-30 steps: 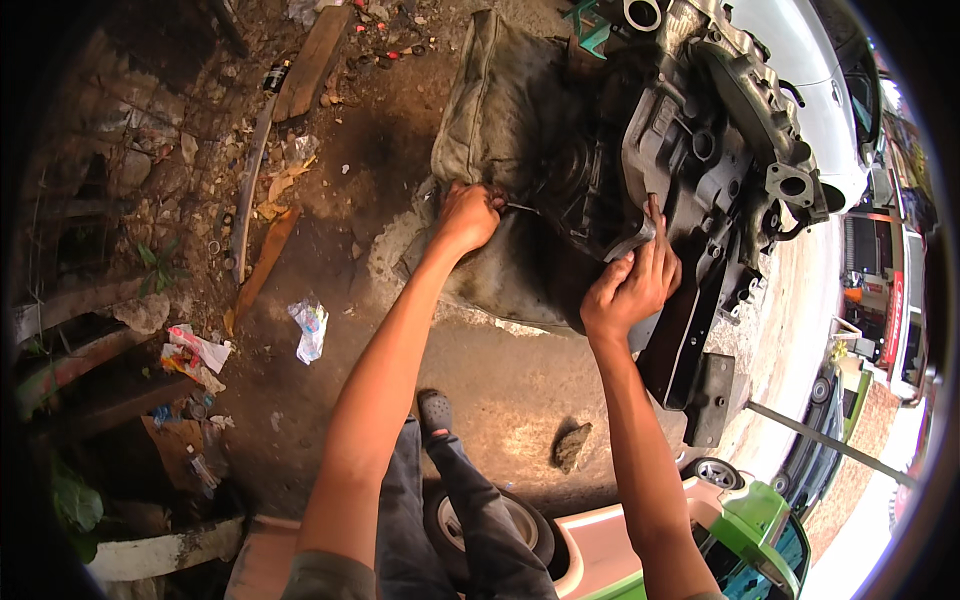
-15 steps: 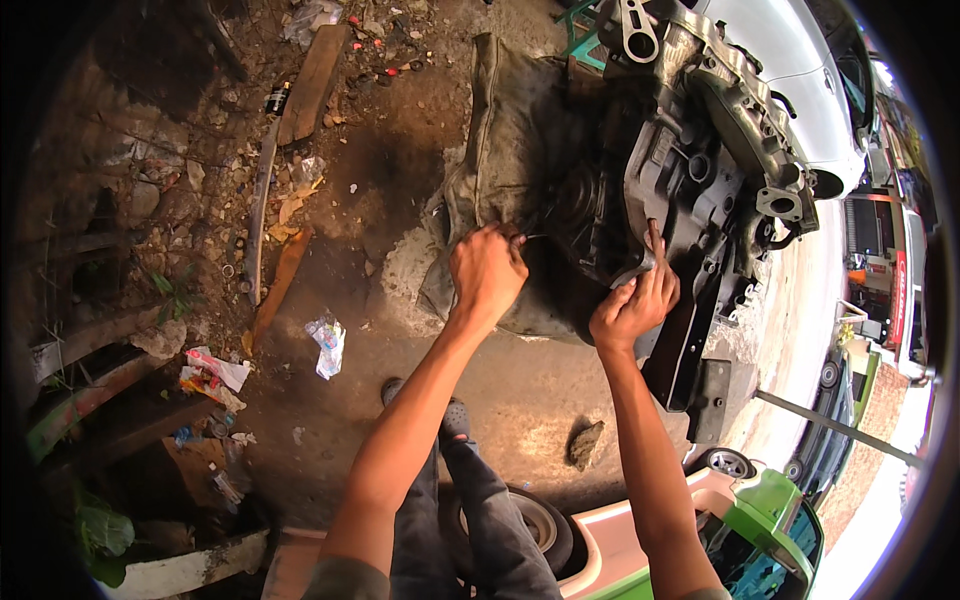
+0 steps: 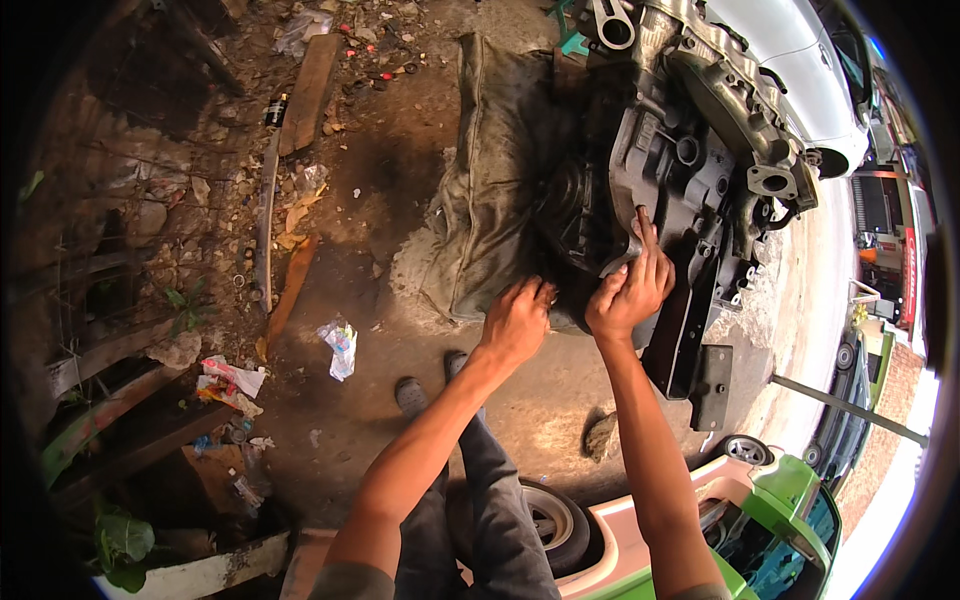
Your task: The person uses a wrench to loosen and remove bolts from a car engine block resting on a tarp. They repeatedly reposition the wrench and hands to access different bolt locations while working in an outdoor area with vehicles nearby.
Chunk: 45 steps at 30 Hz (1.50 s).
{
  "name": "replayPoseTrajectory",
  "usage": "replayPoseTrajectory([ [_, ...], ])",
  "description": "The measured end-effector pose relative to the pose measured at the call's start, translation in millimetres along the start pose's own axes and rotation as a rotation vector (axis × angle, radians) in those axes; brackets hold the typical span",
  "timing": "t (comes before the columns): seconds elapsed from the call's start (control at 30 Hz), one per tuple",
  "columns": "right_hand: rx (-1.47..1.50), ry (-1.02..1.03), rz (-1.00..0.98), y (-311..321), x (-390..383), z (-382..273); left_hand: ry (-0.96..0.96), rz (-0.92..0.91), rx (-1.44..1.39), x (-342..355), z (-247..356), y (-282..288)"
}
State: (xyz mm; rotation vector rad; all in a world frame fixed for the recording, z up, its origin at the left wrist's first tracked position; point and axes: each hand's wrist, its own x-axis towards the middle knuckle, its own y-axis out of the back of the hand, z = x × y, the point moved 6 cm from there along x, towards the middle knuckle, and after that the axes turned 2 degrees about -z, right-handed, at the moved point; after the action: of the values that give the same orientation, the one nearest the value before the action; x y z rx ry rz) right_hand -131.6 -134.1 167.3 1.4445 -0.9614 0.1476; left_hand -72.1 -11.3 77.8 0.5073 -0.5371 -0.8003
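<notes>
A greasy metal engine (image 3: 655, 165) lies at the upper right on a dark, dirty cloth (image 3: 490, 190). My right hand (image 3: 632, 290) grips the near rim of its grey housing, index finger stretched along the metal and thumb at the lower edge. My left hand (image 3: 517, 320) is closed over the cloth's near edge, just left of the engine's near end. Something small and dark shows at its fingertips, too hidden to name. Between the two hands there is a short gap. A round pulley (image 3: 570, 200) shows dimly on the engine's shaded left side.
A dark metal bracket (image 3: 711, 385) juts out near my right wrist. Below my arms stand a pink and green vehicle (image 3: 640, 535) and a wheel (image 3: 550, 525). A stone (image 3: 600, 437) lies on the ground. Wooden planks (image 3: 310, 95) and litter line the left. A white car (image 3: 790, 50) stands beyond the engine.
My left hand has moved right and toward me, nearer to my right hand. A thin rod seen at its fingertips is now out of sight. My right hand keeps its hold on the engine.
</notes>
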Motion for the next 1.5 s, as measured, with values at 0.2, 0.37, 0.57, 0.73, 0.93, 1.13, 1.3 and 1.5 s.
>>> replayPoseTrajectory([
  [0.2,0.012,-0.003,-0.004,1.5,-0.5,-1.4,0.255,-0.226,0.107,11.9,-28.4,12.9],
  [0.37,-0.011,0.011,-0.001,-0.5,-1.2,0.9,0.171,-0.408,0.461,40.5,-23.3,6.6],
  [0.57,0.009,0.013,0.009,-0.2,-0.2,0.1,0.319,-0.591,0.337,57.8,-42.4,6.0],
  [0.73,0.011,0.004,-0.009,-1.7,-2.1,1.3,0.132,-0.288,0.375,50.1,-56.5,27.2],
  [0.93,0.012,0.004,0.002,-1.2,-1.4,0.6,0.219,-0.236,0.109,47.9,-74.4,5.9],
  [1.13,-0.002,0.016,0.024,-0.6,-1.6,-1.6,0.15,-0.129,0.17,36.5,-72.0,2.1],
  [1.3,-0.003,0.013,0.013,-1.2,-3.2,0.5,0.032,-0.028,0.14,34.6,-77.1,2.5],
  [1.5,-0.007,0.013,0.006,-1.3,-2.9,0.4,-0.028,0.088,0.085,31.6,-82.0,-0.7],
])
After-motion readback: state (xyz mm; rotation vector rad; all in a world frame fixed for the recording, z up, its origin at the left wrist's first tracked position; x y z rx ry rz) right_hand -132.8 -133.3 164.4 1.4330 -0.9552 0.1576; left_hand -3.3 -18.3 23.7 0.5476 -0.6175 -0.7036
